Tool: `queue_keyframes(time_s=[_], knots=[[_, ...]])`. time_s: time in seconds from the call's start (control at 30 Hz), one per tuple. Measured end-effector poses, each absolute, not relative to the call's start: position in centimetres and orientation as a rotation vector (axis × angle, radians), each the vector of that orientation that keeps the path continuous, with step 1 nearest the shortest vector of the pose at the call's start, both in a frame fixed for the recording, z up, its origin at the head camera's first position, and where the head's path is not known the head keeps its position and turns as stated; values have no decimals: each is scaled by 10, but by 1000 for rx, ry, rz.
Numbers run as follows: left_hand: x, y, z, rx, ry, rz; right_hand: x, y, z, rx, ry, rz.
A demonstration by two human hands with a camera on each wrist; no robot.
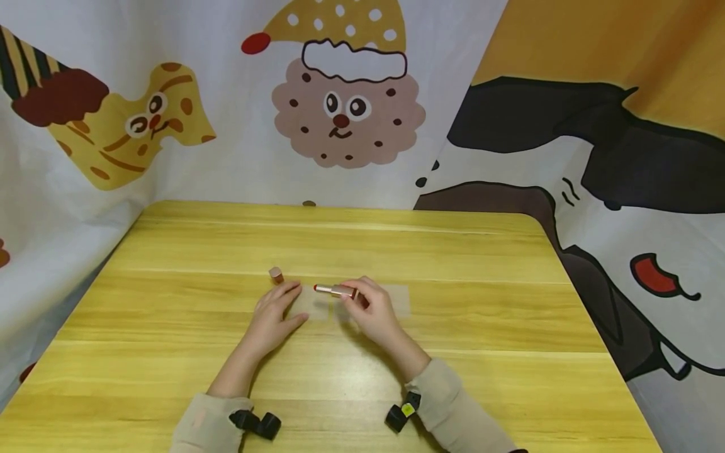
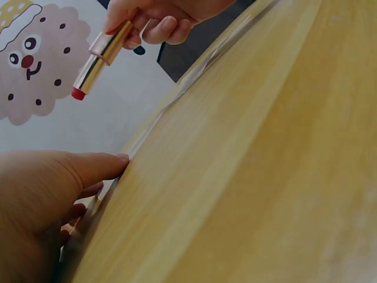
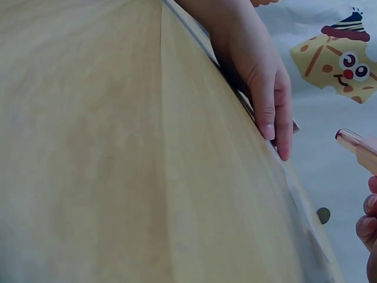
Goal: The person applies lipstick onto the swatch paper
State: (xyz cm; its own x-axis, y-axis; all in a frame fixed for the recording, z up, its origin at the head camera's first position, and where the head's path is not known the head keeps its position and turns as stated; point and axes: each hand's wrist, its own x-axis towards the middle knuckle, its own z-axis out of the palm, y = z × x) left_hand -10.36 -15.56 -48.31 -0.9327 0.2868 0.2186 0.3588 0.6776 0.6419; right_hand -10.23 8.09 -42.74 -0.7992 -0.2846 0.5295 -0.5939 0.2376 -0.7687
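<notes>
My right hand pinches an uncapped lipstick, its red tip pointing left. The lipstick is above a thin, see-through strip lying on the table. In the left wrist view, the lipstick is seen apart from the tabletop, red end down. My left hand rests on the strip's left end, thumb and fingers spread and touching the surface. Just beyond its fingertips stands the rose-gold lipstick cap. In the right wrist view only part of the lipstick shows at the right edge.
The wooden table extends around both hands. Behind it hangs a white curtain printed with cartoon figures. Black wrist devices sit at both sleeves.
</notes>
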Motion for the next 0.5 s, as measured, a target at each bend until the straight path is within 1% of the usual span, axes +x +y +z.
queue_keyframes(time_s=[0.17,0.4,0.5], knots=[[-103,-156,-483,-539,-2781,-1095,-104,77,-429,809,-2252,1578],[-103,-155,-483,-522,-2798,-1094,-122,74,-463,735,-2311,1581],[-103,-155,-483,-514,-2805,-1090,-125,73,-468,716,-2333,1600]])
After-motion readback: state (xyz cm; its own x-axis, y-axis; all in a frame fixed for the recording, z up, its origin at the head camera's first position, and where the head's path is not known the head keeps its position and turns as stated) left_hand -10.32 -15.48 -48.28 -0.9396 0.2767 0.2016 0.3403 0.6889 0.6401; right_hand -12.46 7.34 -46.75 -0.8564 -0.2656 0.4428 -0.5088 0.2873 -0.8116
